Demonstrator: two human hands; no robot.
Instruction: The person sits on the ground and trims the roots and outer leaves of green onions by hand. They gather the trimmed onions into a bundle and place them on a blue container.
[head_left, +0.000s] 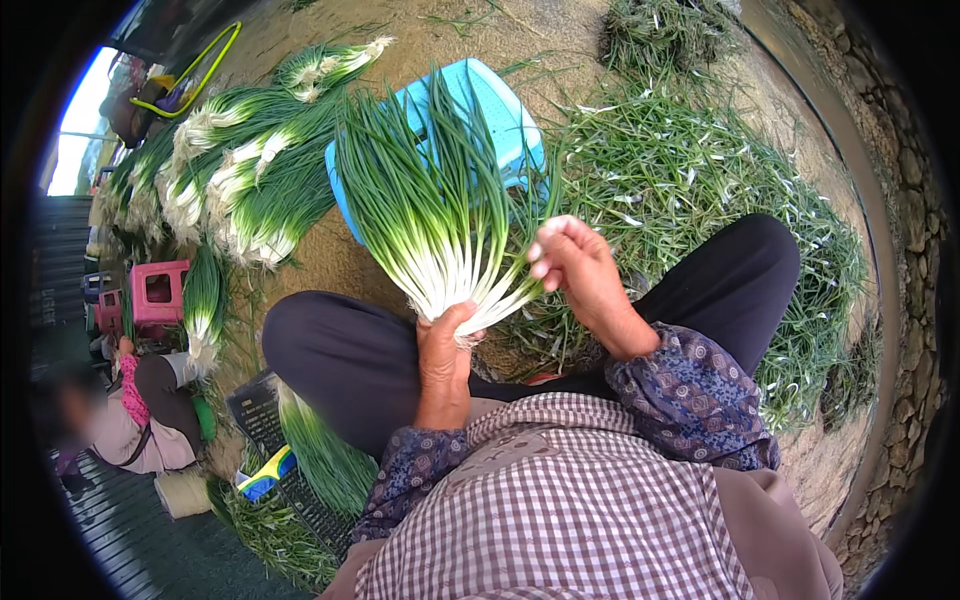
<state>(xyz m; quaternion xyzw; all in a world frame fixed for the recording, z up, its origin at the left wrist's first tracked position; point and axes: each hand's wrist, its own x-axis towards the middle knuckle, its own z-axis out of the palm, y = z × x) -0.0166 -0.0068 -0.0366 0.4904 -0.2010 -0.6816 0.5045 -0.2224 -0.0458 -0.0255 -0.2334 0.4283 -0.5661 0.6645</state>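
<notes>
My left hand (444, 356) grips a fanned bunch of scallions (431, 229) around the white stems, just above the roots. The green leaves spread away from me across a light-blue plastic stool (504, 112), hiding much of its top. Beside the right edge of the fan is my right hand (583, 274), its fingers curled close to the outermost scallions. Whether those fingertips pinch a leaf or stem cannot be made out.
Bundled scallions (247, 176) lie at left. A wide heap of trimmed leaves (705, 187) covers the ground at right. More scallions (322, 442) rest in a black crate (259, 412) by my left knee. A person (139, 427) sits near a pink stool (159, 289).
</notes>
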